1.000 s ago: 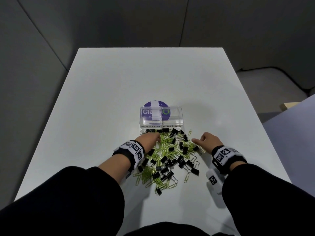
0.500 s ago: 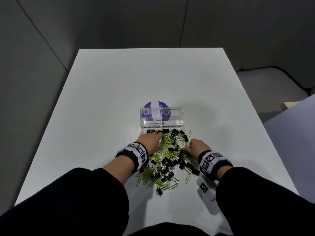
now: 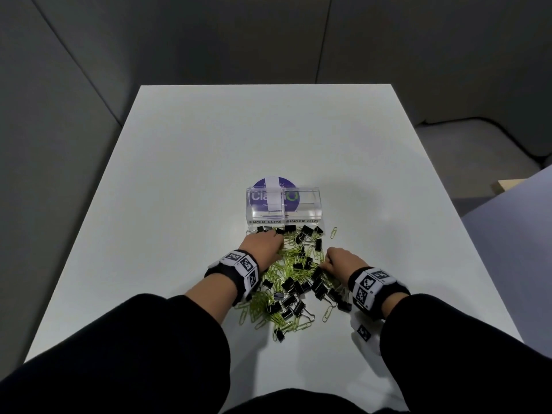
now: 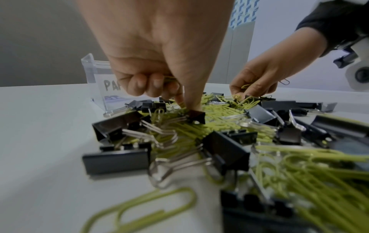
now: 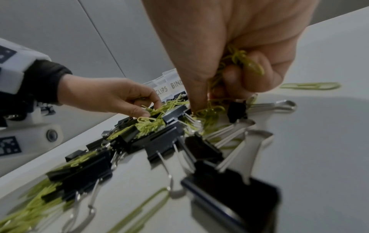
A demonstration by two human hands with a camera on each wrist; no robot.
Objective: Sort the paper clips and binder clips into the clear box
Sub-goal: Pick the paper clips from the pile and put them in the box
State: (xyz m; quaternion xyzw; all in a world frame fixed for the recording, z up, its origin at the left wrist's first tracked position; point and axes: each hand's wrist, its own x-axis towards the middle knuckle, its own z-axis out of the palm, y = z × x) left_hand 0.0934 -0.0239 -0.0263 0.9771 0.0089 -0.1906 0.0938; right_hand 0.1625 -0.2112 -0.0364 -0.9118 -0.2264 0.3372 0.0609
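While the right hand [image 5: 229,52] curls its grip round a bunch of yellow-green paper clips [image 5: 239,61], the left hand [image 4: 157,59] holds a few more under curled fingers, its fingertip pressing into the mixed pile with black binder clips [image 3: 294,283]. Just beyond the pile on the tabletop [image 3: 179,174] stands the clear box [image 3: 283,204].

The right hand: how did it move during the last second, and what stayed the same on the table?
The right hand moved left, from the pile's right edge into the pile. Its curled fingers now grip a bunch of green paper clips. The left hand stayed at the pile's far left, near the clear box, holding some paper clips too. The box and the black binder clips did not visibly move.
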